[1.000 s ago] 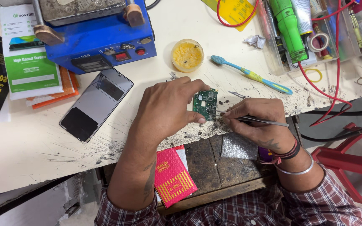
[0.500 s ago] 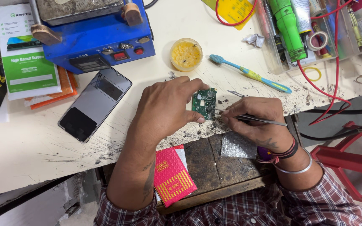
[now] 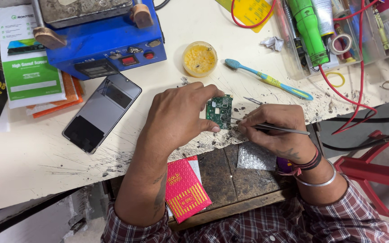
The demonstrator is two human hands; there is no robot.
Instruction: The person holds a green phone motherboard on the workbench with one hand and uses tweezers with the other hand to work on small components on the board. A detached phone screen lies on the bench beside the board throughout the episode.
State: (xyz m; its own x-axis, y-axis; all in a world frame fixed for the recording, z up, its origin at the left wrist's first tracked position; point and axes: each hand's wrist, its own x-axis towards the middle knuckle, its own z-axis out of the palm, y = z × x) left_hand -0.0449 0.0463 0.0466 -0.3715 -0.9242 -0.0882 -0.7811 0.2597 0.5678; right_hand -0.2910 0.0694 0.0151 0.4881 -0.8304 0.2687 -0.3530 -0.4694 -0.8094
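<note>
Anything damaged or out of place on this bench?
The white benchtop is scarred with dark scratches and burn specks near its front edge. A crumpled tissue lies loose beside the toothbrush. The circuit board looks intact.

Small green circuit board [image 3: 219, 111], rect., components up, held near-flat just above the tabletop [image 3: 37, 166] edge, in left-hand [image 3: 181, 118] grip: thumb at lower edge, fingertips at top. Metal tweezers [image 3: 275, 128], thin, near-horiz., in right-hand [image 3: 275, 130] grip; tips at board's right edge.
</note>
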